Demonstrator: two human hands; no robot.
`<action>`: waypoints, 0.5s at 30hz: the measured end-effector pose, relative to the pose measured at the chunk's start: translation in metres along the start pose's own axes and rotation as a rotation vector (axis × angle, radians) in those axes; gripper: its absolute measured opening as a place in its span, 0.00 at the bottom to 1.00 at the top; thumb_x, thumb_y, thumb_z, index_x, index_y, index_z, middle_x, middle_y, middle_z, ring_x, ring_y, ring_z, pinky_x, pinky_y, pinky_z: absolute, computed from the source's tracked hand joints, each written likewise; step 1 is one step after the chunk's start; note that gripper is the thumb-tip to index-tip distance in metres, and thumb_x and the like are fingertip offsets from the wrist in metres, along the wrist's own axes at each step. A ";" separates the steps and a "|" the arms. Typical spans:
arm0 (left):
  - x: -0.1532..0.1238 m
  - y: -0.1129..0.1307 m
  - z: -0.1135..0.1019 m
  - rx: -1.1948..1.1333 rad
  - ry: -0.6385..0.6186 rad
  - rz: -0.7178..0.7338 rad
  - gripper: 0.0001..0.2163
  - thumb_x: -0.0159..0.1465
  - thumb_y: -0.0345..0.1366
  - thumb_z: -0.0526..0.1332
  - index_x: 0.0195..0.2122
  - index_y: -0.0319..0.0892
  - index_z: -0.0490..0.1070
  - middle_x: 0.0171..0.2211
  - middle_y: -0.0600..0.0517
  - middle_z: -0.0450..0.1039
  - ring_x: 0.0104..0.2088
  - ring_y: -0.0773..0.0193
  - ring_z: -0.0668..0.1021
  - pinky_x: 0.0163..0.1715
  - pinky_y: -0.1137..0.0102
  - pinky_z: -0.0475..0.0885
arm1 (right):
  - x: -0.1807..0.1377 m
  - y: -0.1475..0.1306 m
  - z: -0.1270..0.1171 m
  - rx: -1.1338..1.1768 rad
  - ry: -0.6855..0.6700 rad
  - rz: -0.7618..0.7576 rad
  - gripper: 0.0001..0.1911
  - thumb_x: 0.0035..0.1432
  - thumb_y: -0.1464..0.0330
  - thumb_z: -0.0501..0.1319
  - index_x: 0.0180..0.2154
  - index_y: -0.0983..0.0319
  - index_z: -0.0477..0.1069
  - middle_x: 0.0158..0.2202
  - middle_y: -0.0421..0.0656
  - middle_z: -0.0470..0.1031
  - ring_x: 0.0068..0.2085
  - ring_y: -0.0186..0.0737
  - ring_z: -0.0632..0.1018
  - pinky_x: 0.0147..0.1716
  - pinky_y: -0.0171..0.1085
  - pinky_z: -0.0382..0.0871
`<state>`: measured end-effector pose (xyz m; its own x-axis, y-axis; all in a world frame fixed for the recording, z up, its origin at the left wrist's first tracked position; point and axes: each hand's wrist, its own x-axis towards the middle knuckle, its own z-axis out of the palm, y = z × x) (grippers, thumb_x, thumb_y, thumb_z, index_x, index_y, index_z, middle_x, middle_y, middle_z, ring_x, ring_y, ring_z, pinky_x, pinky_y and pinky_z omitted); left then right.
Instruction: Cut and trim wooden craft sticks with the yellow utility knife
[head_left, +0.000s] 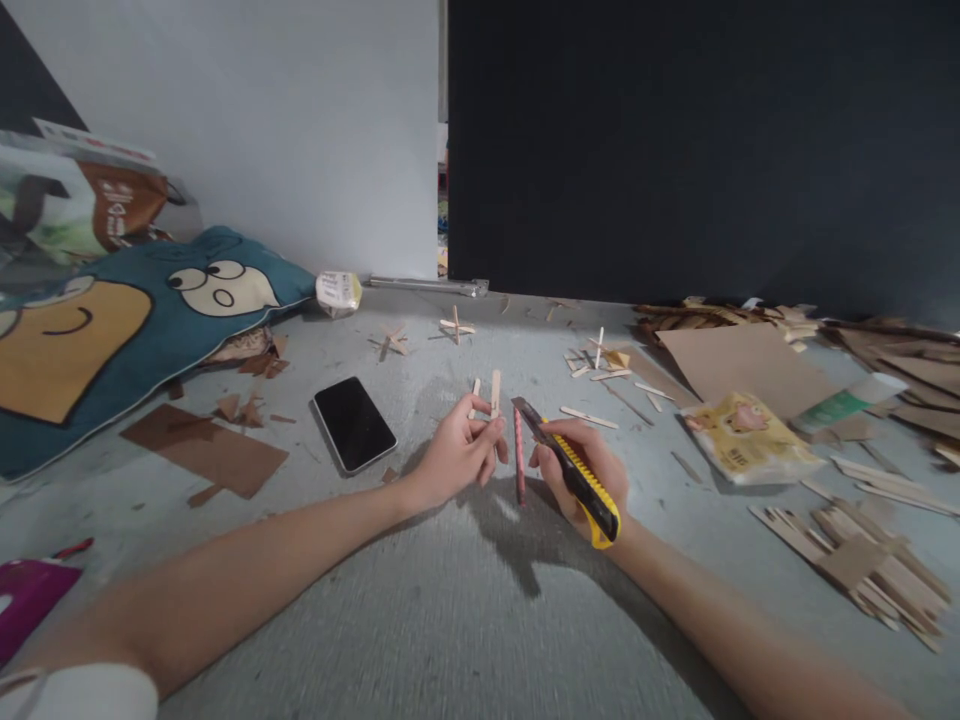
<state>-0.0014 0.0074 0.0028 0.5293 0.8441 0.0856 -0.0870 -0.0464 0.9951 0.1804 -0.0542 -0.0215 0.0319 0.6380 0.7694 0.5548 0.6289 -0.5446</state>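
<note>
My left hand [456, 455] is closed on wooden craft sticks, pinched between thumb and fingers. One craft stick [496, 390] points upward from the fingertips, and a second stick [475, 393] shows just left of it. In my right hand [609, 462] is a yellow and black utility knife [574, 470], its tip pointing up and left toward the sticks. Between my hands is a thin red-and-white patterned stick [519, 450]; whether the right fingers touch it I cannot tell. Left of my left hand lies a phone [354, 425] with a dark screen.
Small stick crosses [457, 326] stand at the back. To the right are cut stick pieces [589, 416], a yellow packet [750, 438], a green-and-white tube [847, 402] and a stick bundle [855, 560]. Brown cardboard [202, 448] and a blue cushion [165, 320] lie left.
</note>
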 end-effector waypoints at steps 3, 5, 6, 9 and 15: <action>0.000 0.000 -0.001 0.021 -0.017 -0.016 0.18 0.68 0.54 0.62 0.42 0.46 0.59 0.22 0.61 0.71 0.12 0.74 0.64 0.16 0.76 0.57 | 0.001 0.001 0.001 -0.015 0.019 -0.016 0.10 0.69 0.69 0.61 0.51 0.57 0.69 0.38 0.44 0.79 0.34 0.40 0.81 0.35 0.40 0.77; 0.000 -0.001 -0.002 0.062 -0.024 -0.021 0.19 0.67 0.55 0.62 0.41 0.44 0.64 0.21 0.61 0.68 0.14 0.74 0.63 0.17 0.75 0.57 | 0.003 0.003 0.002 -0.002 0.054 -0.034 0.13 0.69 0.70 0.60 0.55 0.57 0.69 0.42 0.46 0.78 0.38 0.42 0.82 0.38 0.43 0.79; 0.000 -0.001 -0.002 0.096 -0.021 -0.013 0.19 0.67 0.55 0.62 0.39 0.43 0.66 0.20 0.61 0.66 0.15 0.73 0.64 0.19 0.75 0.57 | 0.004 0.004 0.002 0.003 0.077 -0.032 0.15 0.70 0.70 0.59 0.57 0.56 0.68 0.45 0.48 0.77 0.41 0.43 0.83 0.40 0.45 0.80; 0.001 0.000 -0.003 0.214 -0.019 0.056 0.19 0.68 0.54 0.62 0.35 0.41 0.73 0.23 0.56 0.69 0.24 0.68 0.70 0.26 0.73 0.63 | 0.009 0.009 0.001 -0.050 0.122 0.013 0.17 0.72 0.69 0.56 0.60 0.55 0.69 0.51 0.51 0.75 0.44 0.45 0.82 0.42 0.48 0.81; 0.001 0.003 -0.003 0.239 -0.011 0.096 0.17 0.66 0.51 0.64 0.35 0.40 0.77 0.29 0.51 0.75 0.30 0.64 0.73 0.32 0.70 0.67 | 0.015 0.013 0.000 -0.099 0.038 0.044 0.07 0.70 0.66 0.61 0.48 0.57 0.74 0.36 0.42 0.80 0.32 0.39 0.81 0.35 0.38 0.77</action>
<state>-0.0039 0.0097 0.0061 0.5373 0.8241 0.1794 0.0637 -0.2518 0.9657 0.1885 -0.0361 -0.0171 0.0885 0.6457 0.7585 0.6318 0.5523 -0.5439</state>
